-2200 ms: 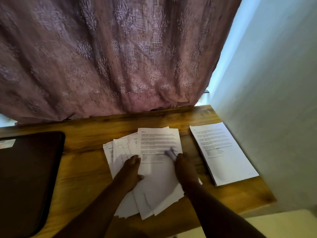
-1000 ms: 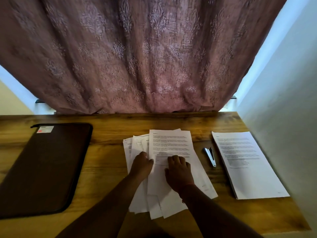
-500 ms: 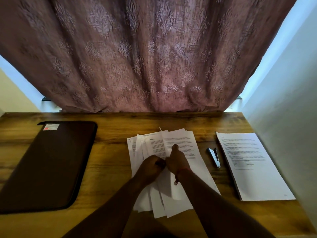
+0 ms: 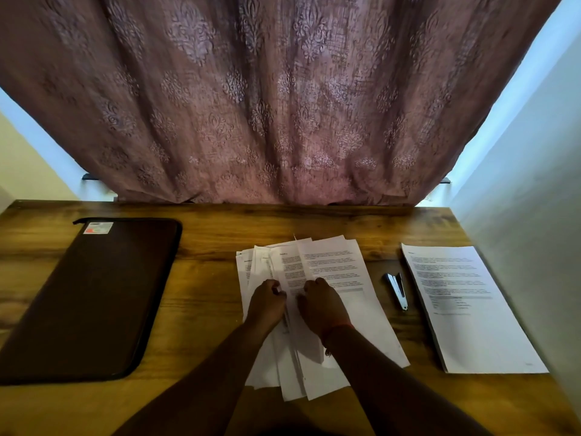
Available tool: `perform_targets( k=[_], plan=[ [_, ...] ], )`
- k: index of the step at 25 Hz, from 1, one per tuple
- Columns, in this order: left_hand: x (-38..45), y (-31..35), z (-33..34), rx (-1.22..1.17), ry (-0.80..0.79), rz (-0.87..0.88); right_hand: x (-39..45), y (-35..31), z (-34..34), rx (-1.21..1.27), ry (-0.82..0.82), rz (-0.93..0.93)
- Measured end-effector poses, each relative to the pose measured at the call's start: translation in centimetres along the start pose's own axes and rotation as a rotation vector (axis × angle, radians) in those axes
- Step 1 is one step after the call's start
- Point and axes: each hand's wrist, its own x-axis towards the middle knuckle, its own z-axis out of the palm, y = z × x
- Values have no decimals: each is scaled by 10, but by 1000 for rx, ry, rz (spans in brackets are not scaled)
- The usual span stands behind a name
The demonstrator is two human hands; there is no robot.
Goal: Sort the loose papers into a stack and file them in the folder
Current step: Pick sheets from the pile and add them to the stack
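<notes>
Loose papers (image 4: 333,265) fanned under both curled hands, left hand (image 4: 267,302) and right hand (image 4: 320,302) pinching sheets

Wooden table (image 4: 204,309) — folder (image 4: 88,297), papers (image 4: 330,262), stapler (image 4: 397,289)

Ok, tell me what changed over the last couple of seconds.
The right hand let go of the staple remover, which now lies on the table right of the loose papers. Both hands, flat before, now curl into those sheets, left hand included, fanning them. The neat stack and folder stayed put.
</notes>
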Motion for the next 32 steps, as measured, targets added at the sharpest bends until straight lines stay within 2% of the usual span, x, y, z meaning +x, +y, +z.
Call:
perform_targets(
  k=[6, 9, 13, 15, 18, 21, 23, 27, 32],
  plan=[
    [12, 9, 0, -129, 18, -188, 2, 3, 7, 39, -31, 53],
    [9, 6, 4, 34, 91, -16, 2, 2, 6, 71, -21, 66],
    [-2, 2, 7, 387, 174, 223, 2, -1, 5, 48, -39, 81],
    [-4, 3, 7, 436, 167, 296, 2, -3, 5, 17, -49, 81],
    [1, -1, 10, 359, 67, 363, 3, -3, 0, 151, -36, 139],
    [4, -7, 15, 260, 67, 256, 2, 2, -12, 323, 48, 220],
    [7, -9, 15, 164, 75, 183, -2, 2, -18, 265, 55, 140],
    [7, 0, 13, 50, 59, 104, -5, 2, -12, -56, -28, -35],
    [6, 1, 12, 9, 45, 98, 0, 3, -2, -96, -32, -12]
  ],
)
